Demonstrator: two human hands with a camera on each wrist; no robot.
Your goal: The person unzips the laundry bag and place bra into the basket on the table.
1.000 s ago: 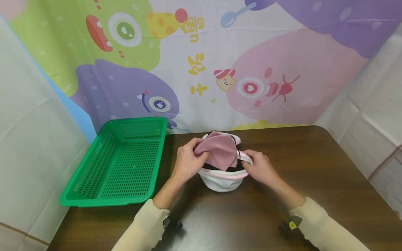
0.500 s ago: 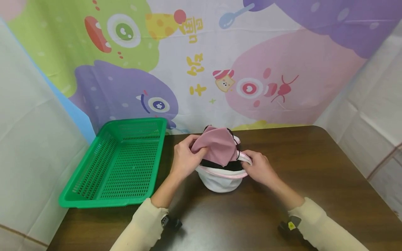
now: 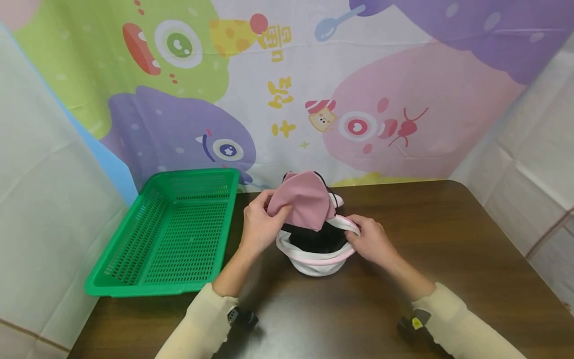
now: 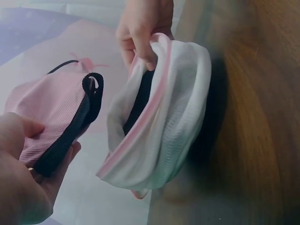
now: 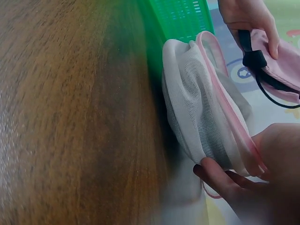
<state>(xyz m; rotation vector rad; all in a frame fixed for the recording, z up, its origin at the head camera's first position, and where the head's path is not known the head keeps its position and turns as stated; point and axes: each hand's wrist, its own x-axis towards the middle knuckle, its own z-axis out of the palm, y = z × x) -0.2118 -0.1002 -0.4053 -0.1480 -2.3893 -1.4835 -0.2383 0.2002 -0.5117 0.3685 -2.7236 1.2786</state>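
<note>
My left hand [image 3: 260, 223] pinches a pink cloth piece [image 3: 305, 197] with black edging and a thin black cord. The cloth is held above a white mesh laundry bag [image 3: 316, 269] with pink zipper trim, which stands with its mouth open on the table. My right hand [image 3: 371, 240] grips the bag's rim on the right side. Something black [image 3: 319, 242] shows inside the bag's mouth; its kind cannot be made out. In the left wrist view, a black band [image 4: 70, 126] runs along the cloth's edge. A black toggle [image 5: 254, 59] is visible on the cloth in the right wrist view.
A green plastic basket [image 3: 229, 224] with perforated walls and floor stands on the left side of the brown wooden table [image 3: 341, 314]. A cartoon-printed curtain [image 3: 287, 154] hangs behind the table. Pale tiled-looking walls [image 3: 533, 149] flank both sides.
My left hand has lifted the pink cloth up and slightly left, away from the bag. More of the bag's dark inside now shows. My right hand stays on the rim.
</note>
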